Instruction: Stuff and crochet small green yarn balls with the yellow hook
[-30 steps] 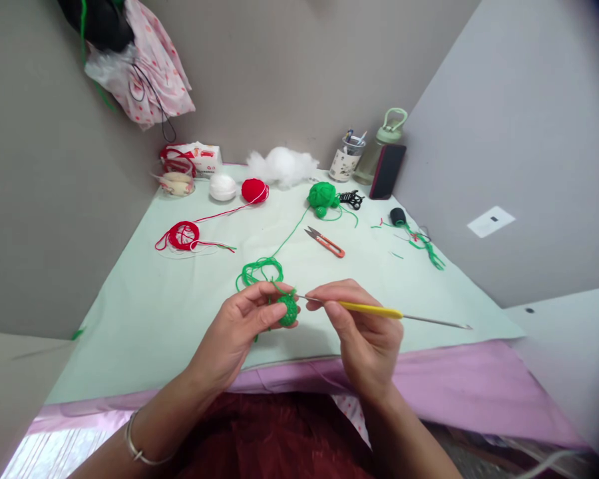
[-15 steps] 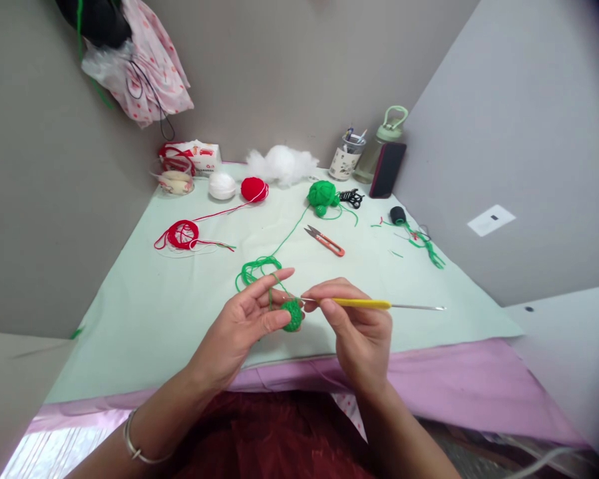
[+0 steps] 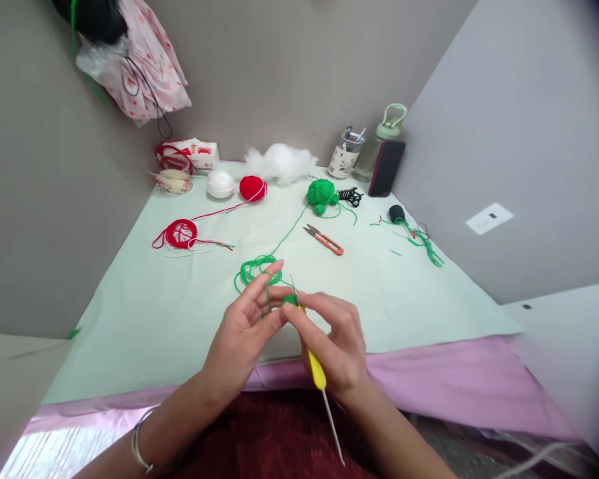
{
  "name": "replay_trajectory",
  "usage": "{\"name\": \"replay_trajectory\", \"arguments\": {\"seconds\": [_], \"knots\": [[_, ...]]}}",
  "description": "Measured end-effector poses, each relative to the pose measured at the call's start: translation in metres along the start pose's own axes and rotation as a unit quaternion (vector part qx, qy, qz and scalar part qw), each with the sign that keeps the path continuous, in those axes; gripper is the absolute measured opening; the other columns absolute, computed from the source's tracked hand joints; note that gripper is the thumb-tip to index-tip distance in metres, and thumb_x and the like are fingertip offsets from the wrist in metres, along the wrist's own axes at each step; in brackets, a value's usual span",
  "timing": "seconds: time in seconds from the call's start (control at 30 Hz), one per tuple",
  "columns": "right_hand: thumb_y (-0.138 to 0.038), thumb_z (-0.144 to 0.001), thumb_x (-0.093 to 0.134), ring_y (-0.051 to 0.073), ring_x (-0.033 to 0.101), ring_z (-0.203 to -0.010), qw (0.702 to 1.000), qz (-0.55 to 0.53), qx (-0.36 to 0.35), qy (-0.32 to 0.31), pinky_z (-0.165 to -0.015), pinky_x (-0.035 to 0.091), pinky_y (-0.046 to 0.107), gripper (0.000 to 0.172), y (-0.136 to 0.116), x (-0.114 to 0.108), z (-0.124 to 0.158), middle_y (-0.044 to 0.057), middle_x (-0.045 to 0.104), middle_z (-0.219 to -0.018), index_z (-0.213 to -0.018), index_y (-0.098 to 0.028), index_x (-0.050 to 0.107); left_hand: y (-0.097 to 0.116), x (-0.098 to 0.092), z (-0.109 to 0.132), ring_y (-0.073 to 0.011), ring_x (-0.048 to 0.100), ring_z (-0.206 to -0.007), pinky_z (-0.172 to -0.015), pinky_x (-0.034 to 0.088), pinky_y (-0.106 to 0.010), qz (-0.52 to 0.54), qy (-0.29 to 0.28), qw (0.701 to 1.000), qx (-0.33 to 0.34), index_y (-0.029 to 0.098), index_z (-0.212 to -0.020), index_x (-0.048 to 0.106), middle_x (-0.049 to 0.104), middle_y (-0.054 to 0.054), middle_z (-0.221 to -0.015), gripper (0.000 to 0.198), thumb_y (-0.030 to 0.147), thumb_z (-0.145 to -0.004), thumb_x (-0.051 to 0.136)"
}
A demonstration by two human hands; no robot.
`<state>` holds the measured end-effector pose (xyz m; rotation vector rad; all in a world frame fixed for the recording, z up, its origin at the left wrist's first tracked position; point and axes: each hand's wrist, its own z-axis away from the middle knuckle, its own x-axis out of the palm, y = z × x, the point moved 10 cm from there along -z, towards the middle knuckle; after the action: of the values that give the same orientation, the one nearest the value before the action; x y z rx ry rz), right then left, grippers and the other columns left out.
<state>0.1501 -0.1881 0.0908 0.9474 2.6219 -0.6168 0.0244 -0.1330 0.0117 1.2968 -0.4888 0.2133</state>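
My left hand (image 3: 249,319) pinches a small green crocheted piece (image 3: 290,300), mostly hidden by fingers, with its index finger raised and green yarn running over it. Closed round a yellow-handled crochet hook (image 3: 316,370) is my right hand (image 3: 334,332). One thin metal end of the hook points up past the green piece; the other points down toward my lap. My right fingertips touch the piece beside my left thumb. Behind my left hand lies a loose coil of green yarn (image 3: 252,269), its strand leading back to a green yarn ball (image 3: 321,193).
Orange thread snips (image 3: 324,239) lie beyond my hands. Red yarn (image 3: 182,233), a red ball (image 3: 253,188), a white ball (image 3: 220,185) and white stuffing (image 3: 282,163) are farther back. At the back right stand a pen cup (image 3: 345,156), a bottle (image 3: 379,146) and a phone (image 3: 387,169).
The crochet hook has swung from lying level, pointing right, to steeply upright with its lower end toward my lap. My right hand has turned and moved left against the green piece, now more covered.
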Motion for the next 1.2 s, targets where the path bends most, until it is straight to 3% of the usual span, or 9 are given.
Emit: {"name": "replay_trajectory", "arguments": {"seconds": [0.07,0.13,0.27,0.37,0.53,0.77,0.93,1.2], "knots": [[-0.009,-0.098,0.066,0.023,0.076,-0.097,0.999,-0.031,0.0,0.041,-0.076,0.067,0.038,0.042,0.0,-0.004,0.003,0.007,0.079,-0.11,-0.129,-0.036,0.076,-0.007,0.005,0.001,-0.0155,0.071,-0.096,-0.092,0.057,-0.025,0.064,-0.009,0.997,-0.046,0.025,-0.138,0.071,0.077,-0.003,-0.103,0.057,0.034,-0.085,0.088],[-0.01,-0.1,0.064,0.022,0.075,-0.093,0.987,-0.123,0.07,0.073,-0.075,0.065,0.037,0.036,0.016,-0.009,0.002,0.006,0.079,-0.105,-0.124,-0.033,0.078,-0.011,0.007,0.001,-0.0146,0.072,-0.089,-0.087,0.059,-0.025,0.116,-0.018,0.989,-0.089,0.021,-0.132,0.076,0.078,-0.005,-0.101,0.05,0.035,-0.085,0.088],[-0.017,-0.102,0.064,0.018,0.074,-0.077,0.916,-0.304,0.248,0.088,-0.068,0.063,0.033,0.021,0.052,-0.005,0.004,0.003,0.078,-0.09,-0.109,-0.028,0.081,-0.004,0.005,-0.003,-0.014,0.072,-0.084,-0.083,0.06,-0.025,0.141,-0.022,0.985,-0.096,0.019,-0.125,0.079,0.077,-0.004,-0.096,0.044,0.031,-0.084,0.089],[-0.024,-0.101,0.068,0.017,0.072,-0.069,0.874,-0.37,0.309,0.068,-0.065,0.062,0.033,0.013,0.061,0.005,0.004,0.002,0.076,-0.083,-0.101,-0.025,0.081,-0.001,0.005,-0.003,-0.0146,0.071,-0.088,-0.087,0.058,-0.027,0.115,-0.023,0.991,-0.069,0.022,-0.125,0.079,0.075,-0.003,-0.097,0.045,0.03,-0.083,0.09],[-0.029,-0.1,0.07,0.017,0.071,-0.077,0.871,-0.364,0.329,0.033,-0.069,0.061,0.032,0.012,0.065,0.02,0.007,0.005,0.081,-0.093,-0.1,-0.025,0.082,-0.005,0.003,-0.003,-0.0173,0.065,-0.106,-0.095,0.051,-0.028,0.042,-0.016,0.998,-0.037,0.029,-0.129,0.078,0.074,-0.002,-0.105,0.05,0.031,-0.081,0.092],[-0.027,-0.101,0.07,0.015,0.068,-0.075,0.851,-0.388,0.351,0.028,-0.071,0.058,0.029,0.013,0.069,0.025,0.013,0.001,0.079,-0.089,-0.101,-0.028,0.083,-0.004,-0.001,-0.004,-0.0203,0.063,-0.11,-0.1,0.049,-0.032,0.018,-0.011,0.999,-0.029,0.03,-0.126,0.079,0.073,-0.003,-0.106,0.051,0.033,-0.077,0.094],[-0.024,-0.102,0.068,0.014,0.07,-0.075,0.851,-0.399,0.339,0.038,-0.072,0.059,0.03,0.015,0.067,0.018,0.009,0.002,0.078,-0.096,-0.103,-0.029,0.083,-0.002,0.0,-0.003,-0.0183,0.067,-0.103,-0.096,0.053,-0.031,0.033,-0.022,0.999,-0.035,0.028,-0.123,0.08,0.075,-0.003,-0.108,0.039,0.032,-0.085,0.087],[-0.021,-0.104,0.064,0.013,0.073,-0.075,0.865,-0.384,0.319,0.057,-0.073,0.061,0.029,0.018,0.063,0.004,0.005,0.002,0.077,-0.096,-0.104,-0.027,0.081,0.003,0.003,-0.002,-0.0161,0.074,-0.09,-0.087,0.062,-0.028,0.082,-0.025,0.996,-0.037,0.019,-0.099,0.081,0.078,-0.005,-0.099,0.015,0.028,-0.088,0.083]]}}
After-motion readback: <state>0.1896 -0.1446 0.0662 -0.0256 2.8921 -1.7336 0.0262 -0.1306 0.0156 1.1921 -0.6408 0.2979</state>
